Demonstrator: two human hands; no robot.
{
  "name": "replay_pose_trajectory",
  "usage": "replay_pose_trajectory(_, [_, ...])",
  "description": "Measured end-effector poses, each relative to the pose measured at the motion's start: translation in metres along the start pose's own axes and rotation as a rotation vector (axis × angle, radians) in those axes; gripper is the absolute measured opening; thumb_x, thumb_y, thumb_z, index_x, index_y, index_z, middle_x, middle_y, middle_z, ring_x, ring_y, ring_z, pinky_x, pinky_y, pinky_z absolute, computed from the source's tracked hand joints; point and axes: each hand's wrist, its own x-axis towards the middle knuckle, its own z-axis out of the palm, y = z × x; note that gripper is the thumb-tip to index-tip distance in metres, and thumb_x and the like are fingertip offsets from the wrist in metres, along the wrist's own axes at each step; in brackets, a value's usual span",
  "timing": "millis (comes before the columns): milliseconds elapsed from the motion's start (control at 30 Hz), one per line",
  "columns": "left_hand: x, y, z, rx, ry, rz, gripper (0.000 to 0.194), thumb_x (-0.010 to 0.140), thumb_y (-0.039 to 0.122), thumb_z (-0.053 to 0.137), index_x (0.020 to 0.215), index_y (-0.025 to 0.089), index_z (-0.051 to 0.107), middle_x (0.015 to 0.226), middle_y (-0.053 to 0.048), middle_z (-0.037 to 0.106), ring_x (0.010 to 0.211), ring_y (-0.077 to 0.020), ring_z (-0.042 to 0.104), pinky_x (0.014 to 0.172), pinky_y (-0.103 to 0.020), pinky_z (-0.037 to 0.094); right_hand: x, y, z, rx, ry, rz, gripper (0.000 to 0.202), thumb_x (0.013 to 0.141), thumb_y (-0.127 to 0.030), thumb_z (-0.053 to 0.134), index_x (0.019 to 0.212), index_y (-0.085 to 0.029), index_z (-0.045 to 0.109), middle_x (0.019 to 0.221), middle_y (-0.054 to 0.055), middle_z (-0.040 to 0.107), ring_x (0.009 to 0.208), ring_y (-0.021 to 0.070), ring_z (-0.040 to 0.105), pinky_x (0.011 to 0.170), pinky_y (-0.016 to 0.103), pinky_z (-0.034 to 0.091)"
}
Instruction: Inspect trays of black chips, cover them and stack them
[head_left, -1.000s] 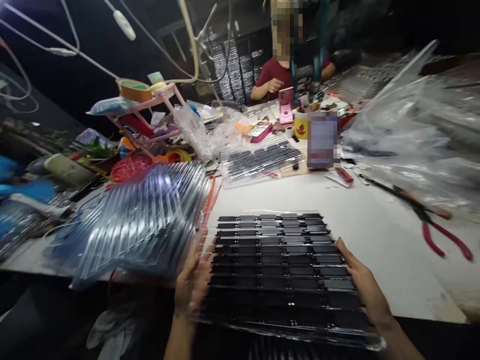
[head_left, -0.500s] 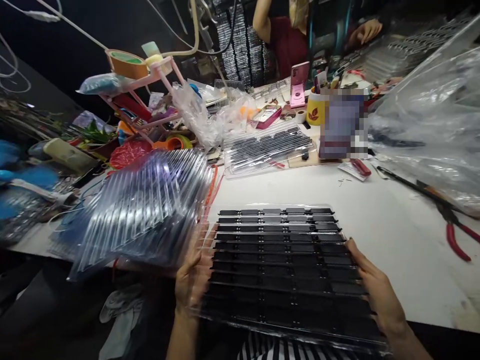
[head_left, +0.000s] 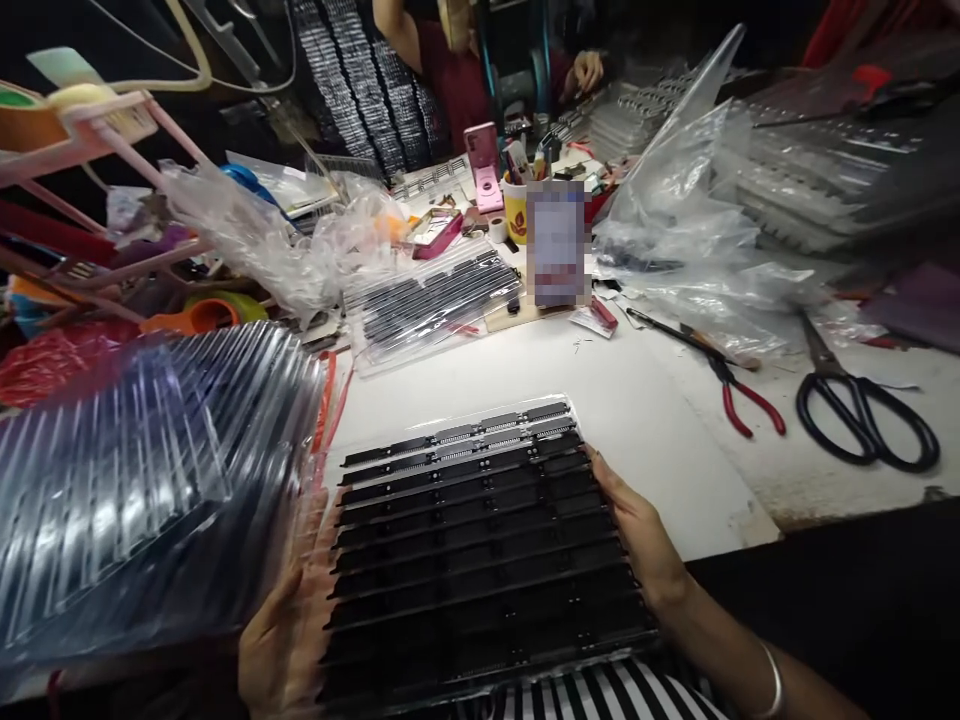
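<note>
A clear plastic tray (head_left: 480,540) lies between my hands, filled with rows of long black strip-like parts. My left hand (head_left: 289,610) grips its left edge, the fingers showing through the clear plastic. On the opposite edge my right hand (head_left: 637,525) is closed, its thumb along the rim and the other fingers hidden underneath. The tray tilts toward me over the table's front edge. To the left, close by my left hand, lies a stack of ribbed clear trays (head_left: 150,480).
Beyond the held tray sits another clear tray (head_left: 435,300) with dark strips. Red-handled pliers (head_left: 739,390) and black scissors (head_left: 862,410) lie right on the white tabletop (head_left: 660,450). A yellow cup (head_left: 516,215) holds pens. A co-worker's hand (head_left: 587,72) shows across the table.
The view has swung to the right, bringing the scissors into sight. Both hands still hold the tray, which now appears lower left and turned slightly, its right side farther away.
</note>
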Motion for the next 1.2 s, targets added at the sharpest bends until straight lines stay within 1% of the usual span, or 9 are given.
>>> replay_pose_trajectory(200, [0.004, -0.004, 0.006, 0.009, -0.03, 0.006, 0.055, 0.093, 0.016, 0.005, 0.145, 0.031, -0.008, 0.15, -0.001, 0.028, 0.133, -0.016, 0.034, 0.114, -0.04, 0.013, -0.001, -0.003, 0.004, 0.017, -0.002, 0.0, 0.041, 0.092, -0.038, 0.049, 0.132, -0.033, 0.048, 0.111, -0.002, 0.069, 0.101, 0.0163, 0.064, 0.097, 0.035, 0.045])
replay_pose_trajectory(333, [0.004, -0.003, 0.008, 0.056, 0.034, 0.015, 0.055, 0.094, 0.018, 0.008, 0.145, 0.033, -0.003, 0.149, 0.001, 0.03, 0.134, -0.0181, 0.032, 0.114, -0.042, 0.013, -0.004, -0.01, 0.018, 0.055, 0.03, 0.101, 0.04, 0.092, -0.036, 0.049, 0.132, -0.031, 0.049, 0.105, -0.001, 0.071, 0.096, 0.0161, 0.066, 0.094, 0.034, 0.048])
replay_pose_trajectory(433, [0.004, -0.002, 0.007, 0.075, 0.057, 0.03, 0.055, 0.094, 0.019, 0.01, 0.145, 0.034, -0.002, 0.15, 0.0, 0.026, 0.133, -0.0199, 0.034, 0.113, -0.043, 0.015, -0.004, -0.013, 0.024, 0.065, 0.051, 0.128, 0.038, 0.092, -0.034, 0.048, 0.13, -0.029, 0.053, 0.104, -0.001, 0.072, 0.094, 0.0165, 0.067, 0.092, 0.033, 0.049])
replay_pose_trajectory(600, [0.003, -0.003, 0.007, 0.048, 0.088, 0.058, 0.054, 0.095, 0.02, 0.012, 0.146, 0.034, 0.0, 0.15, 0.0, 0.027, 0.133, -0.0205, 0.033, 0.113, -0.044, 0.015, -0.002, -0.013, 0.019, 0.026, 0.122, 0.172, 0.03, 0.09, -0.03, 0.053, 0.119, -0.028, 0.062, 0.101, -0.001, 0.073, 0.092, 0.0168, 0.068, 0.091, 0.032, 0.05])
replay_pose_trajectory(700, [0.004, -0.003, 0.007, 0.05, 0.138, 0.072, 0.054, 0.095, 0.021, 0.016, 0.147, 0.032, 0.003, 0.149, 0.0, 0.029, 0.135, -0.0197, 0.031, 0.114, -0.043, 0.014, -0.002, -0.012, 0.017, 0.01, 0.117, 0.198, 0.028, 0.09, -0.031, 0.052, 0.115, -0.026, 0.064, 0.098, 0.001, 0.074, 0.092, 0.0182, 0.068, 0.09, 0.035, 0.051])
replay_pose_trajectory(867, [0.006, -0.001, 0.003, 0.121, 0.213, 0.105, 0.056, 0.094, 0.018, 0.022, 0.147, 0.03, 0.009, 0.152, 0.001, 0.026, 0.137, -0.0186, 0.025, 0.114, -0.042, 0.015, -0.004, -0.007, 0.021, 0.011, 0.102, 0.2, 0.034, 0.09, -0.042, 0.049, 0.115, -0.024, 0.064, 0.097, 0.005, 0.074, 0.094, 0.0229, 0.068, 0.088, 0.043, 0.051])
replay_pose_trajectory(967, [0.006, 0.0, 0.001, 0.173, 0.245, 0.1, 0.055, 0.094, 0.019, 0.025, 0.147, 0.03, 0.014, 0.152, 0.0, 0.025, 0.138, -0.0193, 0.023, 0.114, -0.042, 0.018, -0.004, -0.007, 0.014, -0.041, 0.122, 0.218, 0.031, 0.088, -0.039, 0.053, 0.114, -0.027, 0.066, 0.097, 0.003, 0.074, 0.094, 0.0238, 0.068, 0.091, 0.043, 0.051])
replay_pose_trajectory(1100, [0.005, 0.0, -0.001, 0.195, 0.264, 0.122, 0.053, 0.095, 0.024, 0.027, 0.147, 0.031, 0.017, 0.152, -0.002, 0.028, 0.138, -0.02, 0.024, 0.113, -0.042, 0.019, -0.003, -0.011, -0.013, -0.111, 0.154, 0.272, 0.025, 0.084, -0.033, 0.062, 0.108, -0.032, 0.069, 0.095, -0.001, 0.074, 0.095, 0.0232, 0.068, 0.096, 0.04, 0.049])
replay_pose_trajectory(1200, [0.005, 0.002, -0.003, 0.198, 0.239, 0.09, 0.052, 0.096, 0.028, 0.026, 0.147, 0.03, 0.015, 0.149, -0.005, 0.034, 0.136, -0.0223, 0.029, 0.112, -0.046, 0.021, -0.003, -0.008, -0.031, -0.138, 0.213, 0.238, 0.023, 0.082, -0.027, 0.064, 0.102, -0.037, 0.07, 0.091, -0.005, 0.074, 0.095, 0.0212, 0.068, 0.096, 0.036, 0.05])
